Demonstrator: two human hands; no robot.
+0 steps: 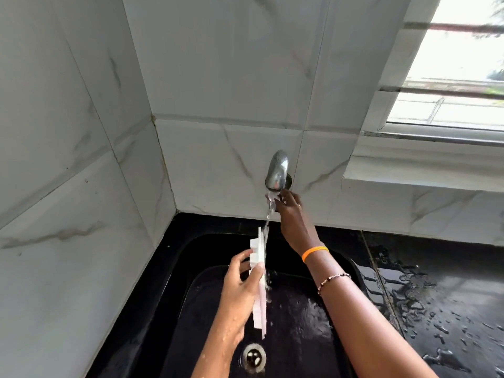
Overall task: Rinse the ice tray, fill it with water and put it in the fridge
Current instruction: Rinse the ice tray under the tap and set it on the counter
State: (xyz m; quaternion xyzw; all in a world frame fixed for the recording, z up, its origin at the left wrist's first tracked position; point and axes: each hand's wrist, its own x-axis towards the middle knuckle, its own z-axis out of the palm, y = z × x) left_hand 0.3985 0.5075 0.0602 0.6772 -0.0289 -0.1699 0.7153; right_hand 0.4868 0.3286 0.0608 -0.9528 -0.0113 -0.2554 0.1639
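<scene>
Over on the left, grey-veined white wall tiles (68, 159) run down into the corner above a black sink (174, 309). Moving in, the left hand (240, 290) holds the white ice tray (259, 271) on edge above the basin, thumb curled over its near rim and fingers wrapped round the back, the tray standing almost upright with its long side running toward the camera. Water (270, 211) pours in a thin stream from the chrome tap (277, 171) on the wall and strikes the tray's top end, splashing off beside the thumb. Below, the metal drain (254, 356) sits in the wet sink floor. Just right of the stream, the right hand (290, 214) reaches up under the tap, fingertips at its base; whether they pinch anything there I cannot tell, the spout and water hide them. An orange band (315, 252) and a beaded bracelet (333, 279) circle that wrist. Further right, the black countertop (450, 309) is beaded with water, and a window (458, 64) glows above it.
</scene>
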